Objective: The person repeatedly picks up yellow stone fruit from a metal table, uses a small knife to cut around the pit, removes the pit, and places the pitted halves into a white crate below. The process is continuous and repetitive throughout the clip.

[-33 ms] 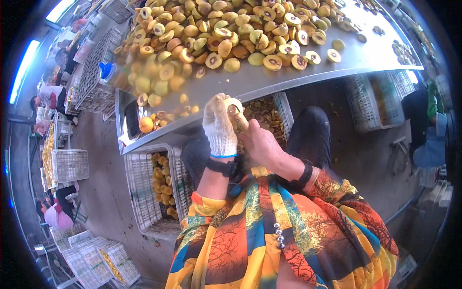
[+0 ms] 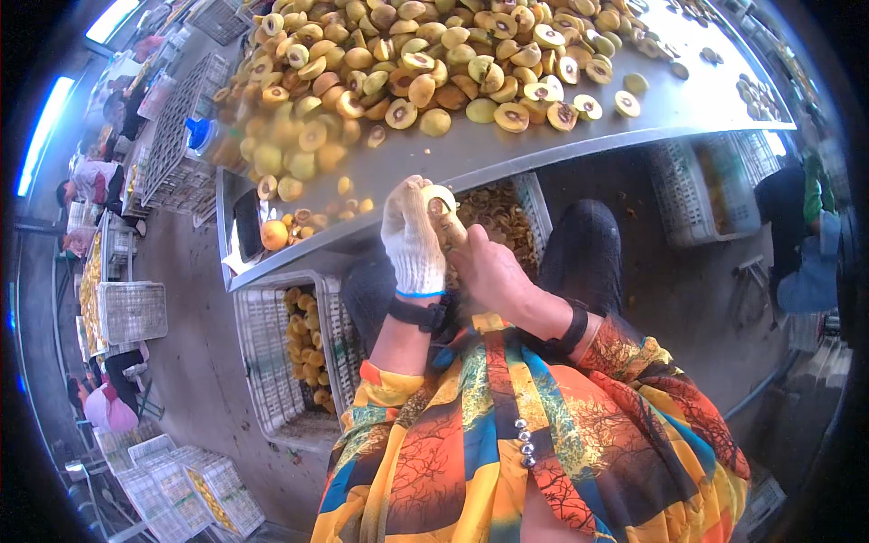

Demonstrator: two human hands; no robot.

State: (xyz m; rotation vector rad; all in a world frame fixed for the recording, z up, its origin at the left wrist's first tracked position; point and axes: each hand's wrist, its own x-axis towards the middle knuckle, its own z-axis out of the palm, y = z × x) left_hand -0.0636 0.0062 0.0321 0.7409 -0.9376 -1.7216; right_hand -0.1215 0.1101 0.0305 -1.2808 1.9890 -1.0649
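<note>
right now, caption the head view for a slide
Gloved left hand and bare right hand meet at a cut fruit.

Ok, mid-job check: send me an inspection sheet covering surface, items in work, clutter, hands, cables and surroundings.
Surface: metal table, bearing a heap of cut fruit.
Job's things: fruit half at the left hand.
Clutter: dark flat object at the near-left corner; blue-capped bottle at left.
Hands: left gloved, closed around the fruit half; right hand bare, fingers curled, grip unclear.
Cables: nothing seen near the hands.
Surroundings: white crate holding fruit, below left; co-workers at left.
</note>
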